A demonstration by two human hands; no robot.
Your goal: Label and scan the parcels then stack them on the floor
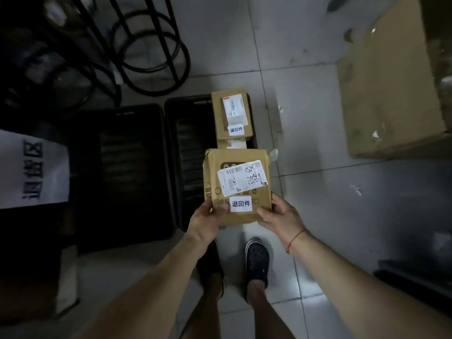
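A brown cardboard parcel [236, 155] is held over the right black crate [175, 152]. It bears a white shipping label with handwriting and a small white sticker printed 退回件. My left hand [205, 222] grips its near left corner, thumb on top. My right hand [281, 216] holds its near right corner, fingers along the side. A smaller brown parcel [231, 113] with the same kind of label and sticker lies beyond it at the crate's far right.
A second black crate [127, 167] sits to the left. A white sign [31, 170] lies at far left. Black stool frames [151, 45] stand behind. A big cardboard box [391, 89] occupies the right. My feet in dark clogs [256, 263] stand on grey tiles.
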